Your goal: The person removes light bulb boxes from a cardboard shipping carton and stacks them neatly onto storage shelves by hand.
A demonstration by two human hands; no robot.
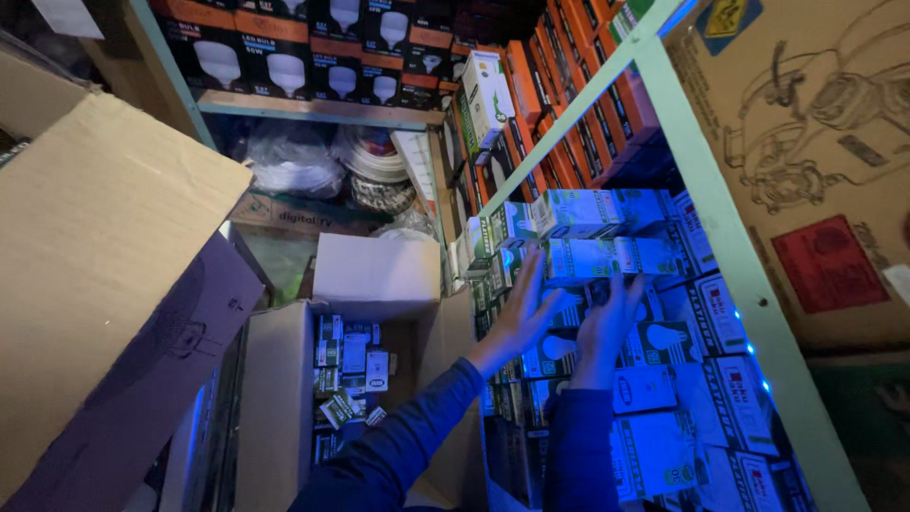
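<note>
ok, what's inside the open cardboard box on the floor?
The open brown cardboard box holds small green-and-white bulb cartons, loosely piled. The layers below them and the box bottom are covered. A dark blue sleeve hides the near corner.

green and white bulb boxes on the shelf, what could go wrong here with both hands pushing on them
1. The small green and white bulb boxes are stacked unevenly, some tilted; pressure from the left hand and right hand might topple the upper ones.
2. Falling boxes could drop into the open brown cardboard carton below or past it.
3. Dim light may hide gaps in the stack.
</note>
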